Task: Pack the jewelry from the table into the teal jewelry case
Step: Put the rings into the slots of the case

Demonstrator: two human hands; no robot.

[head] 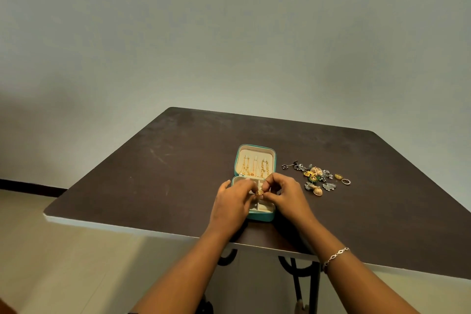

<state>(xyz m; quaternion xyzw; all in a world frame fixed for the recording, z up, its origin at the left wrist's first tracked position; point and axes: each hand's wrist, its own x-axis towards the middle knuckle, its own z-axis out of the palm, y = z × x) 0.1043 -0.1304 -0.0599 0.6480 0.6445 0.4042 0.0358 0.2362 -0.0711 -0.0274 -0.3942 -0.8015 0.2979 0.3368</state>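
Plain pale wall (pixel 229 33) in the back, beige floor (pixel 63 262) below, and a dark brown table (pixel 158 173) with a light edge and black curly metal legs (pixel 298 275). The teal jewelry case (pixel 262 217) sits open around the middle of the table, closer to the near edge, with its lid laid back away from the person. A few gold chains (pixel 254 168) hang in a row against the cream lining of the lid. The lower half is a cream tray split into compartments, though the hands cover most of it, so I can't tell what's in there. Both hands are right over that tray. The left hand (pixel 233 201) and right hand (pixel 285 194) meet in the middle, and each pinches the same small gold piece (pixel 259 192) at its fingertips. The right hand's other fingers are curled in, the left's reach forward close together. It's too small to say whether that piece is a ring or an earring. There's a thin silver bracelet (pixel 336 255) on the right wrist. Off to the right of the case, apart from it, lies the loose jewelry pile (pixel 316 176), a mix of gold and dark silvery bits. A gold dome earring (pixel 317 190) lies at its near edge, and a gold ring (pixel 338 176) and silver ring (pixel 346 181) lie just past its right side.
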